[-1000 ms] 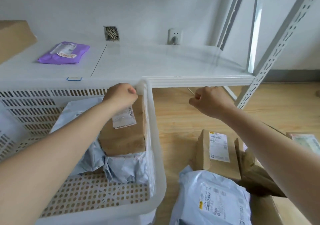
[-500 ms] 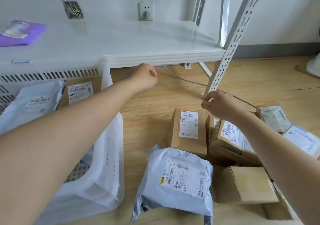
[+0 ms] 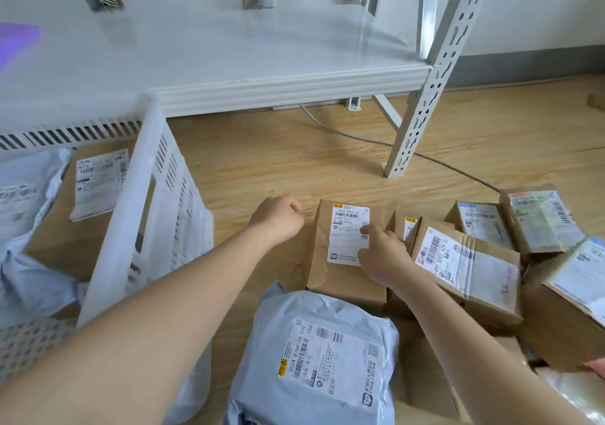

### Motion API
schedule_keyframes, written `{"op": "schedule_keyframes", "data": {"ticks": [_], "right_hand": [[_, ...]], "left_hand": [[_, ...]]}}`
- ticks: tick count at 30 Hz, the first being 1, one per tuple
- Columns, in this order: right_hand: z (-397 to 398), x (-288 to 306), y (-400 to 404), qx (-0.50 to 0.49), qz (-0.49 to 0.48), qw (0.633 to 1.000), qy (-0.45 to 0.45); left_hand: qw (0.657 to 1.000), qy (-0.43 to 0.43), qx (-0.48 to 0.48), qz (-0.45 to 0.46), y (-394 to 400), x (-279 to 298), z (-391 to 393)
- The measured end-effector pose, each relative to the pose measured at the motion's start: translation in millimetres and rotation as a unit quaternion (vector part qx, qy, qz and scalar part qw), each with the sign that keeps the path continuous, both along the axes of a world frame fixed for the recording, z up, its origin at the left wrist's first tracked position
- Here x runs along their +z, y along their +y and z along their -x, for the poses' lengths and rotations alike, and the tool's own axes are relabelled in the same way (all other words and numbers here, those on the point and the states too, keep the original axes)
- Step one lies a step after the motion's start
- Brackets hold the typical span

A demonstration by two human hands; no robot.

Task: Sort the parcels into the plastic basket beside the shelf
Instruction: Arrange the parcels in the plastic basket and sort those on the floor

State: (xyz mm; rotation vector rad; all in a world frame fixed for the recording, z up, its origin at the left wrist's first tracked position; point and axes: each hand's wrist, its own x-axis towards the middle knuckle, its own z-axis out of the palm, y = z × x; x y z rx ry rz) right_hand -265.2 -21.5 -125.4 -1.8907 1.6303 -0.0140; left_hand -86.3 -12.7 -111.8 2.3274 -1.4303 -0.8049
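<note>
A: From the head camera, where are the hands?

B: In the middle of the frame. The right hand (image 3: 381, 254) lies on the brown box (image 3: 347, 251), fingers bent at its right edge and over the label; I cannot tell if it already grips. The left hand (image 3: 278, 216) is curled into a loose fist just left of the box, holding nothing.

A: How will the box handle?

B: I think it is stiff and rather light, its cardboard a little torn. Better to take it by both side edges. The grey bag (image 3: 322, 356) at lower centre looks soft and will sag.

A: How many parcels?

B: On the floor I count at least six boxes and one bag. In the basket (image 3: 144, 195) on the left, one box and two bags.
</note>
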Motion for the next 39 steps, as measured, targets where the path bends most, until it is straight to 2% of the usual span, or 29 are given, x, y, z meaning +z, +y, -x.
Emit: {"op": "schedule_keyframes", "data": {"ticks": [7, 11, 15, 17, 20, 23, 28, 32, 39], "right_hand": [[-4.6, -29.7, -15.8, -0.079, -0.092, 0.993, -0.01], [-9.3, -46.8, -16.1, -0.104, -0.076, 0.991, 0.022], [-10.5, -59.8, -8.7, -0.125, -0.053, 0.991, -0.017], [-9.0, -64.3, -6.1, -0.123, -0.053, 0.99, -0.047], [-7.4, -64.8, -3.1, -0.152, -0.081, 0.976, -0.136], [-8.3, -55.0, 1.4, -0.168, -0.077, 0.961, -0.208], [-18.1, -16.3, -1.3, -0.164, -0.041, 0.933, -0.317], [-25.8, 17.6, -2.0, -0.162, 0.011, 0.926, -0.34], [-35.5, 76.0, 10.0, -0.168, 0.062, 0.902, -0.393]], "left_hand": [[0.997, 0.057, 0.003, -0.06, -16.3, -44.1, 7.9], [0.986, 0.135, -0.03, -0.097, -16.6, -65.7, 21.4], [0.967, 0.171, -0.093, -0.164, -11.2, -81.5, 28.8], [0.961, 0.189, -0.09, -0.183, -9.1, -82.0, 29.4], [0.949, 0.236, -0.072, -0.197, -5.3, -76.8, 28.8], [0.946, 0.277, -0.032, -0.166, -3.1, -67.6, 23.1], [0.958, 0.281, 0.002, -0.062, -6.5, -36.9, 5.6], [0.951, 0.309, 0.013, 0.004, -2.4, -3.6, -10.3], [0.953, 0.291, 0.012, 0.079, 8.6, 61.3, -33.8]]}}
